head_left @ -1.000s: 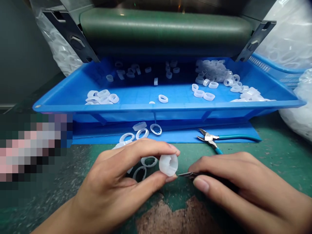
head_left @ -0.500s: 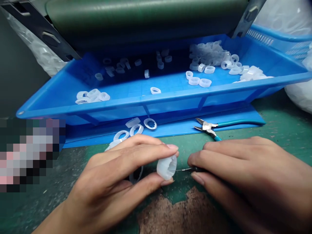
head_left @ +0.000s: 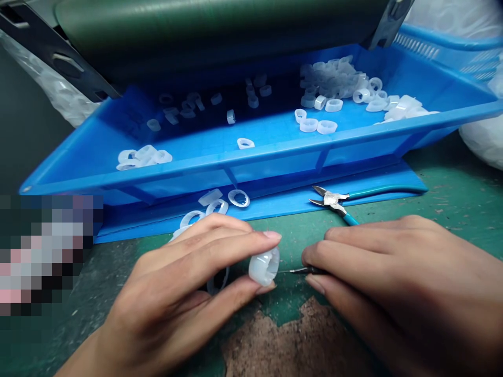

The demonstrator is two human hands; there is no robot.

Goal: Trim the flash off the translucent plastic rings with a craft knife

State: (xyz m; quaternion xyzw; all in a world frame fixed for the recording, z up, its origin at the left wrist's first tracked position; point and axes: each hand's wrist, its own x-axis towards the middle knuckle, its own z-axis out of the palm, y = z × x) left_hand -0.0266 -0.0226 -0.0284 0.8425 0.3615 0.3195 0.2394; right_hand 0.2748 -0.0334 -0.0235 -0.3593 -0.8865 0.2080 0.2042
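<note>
My left hand (head_left: 188,285) pinches a translucent white plastic ring part (head_left: 264,266) between thumb and forefinger, low in the middle of the view. My right hand (head_left: 396,283) is closed on a thin metal pointed tool (head_left: 295,271). Its tip reaches the open side of the ring part. Several thin white trimmed rings (head_left: 214,205) lie on the green table just beyond my left hand.
A wide blue tray (head_left: 251,162) holding several loose white ring parts (head_left: 338,86) sits behind my hands, under a dark green roller (head_left: 220,26). Teal-handled cutting pliers (head_left: 346,200) lie on a blue mat in front of the tray. Clear bags of parts stand at both sides.
The tool tip has moved left into the ring part's opening, and my left hand has turned the part slightly. The view has tilted left and closer.
</note>
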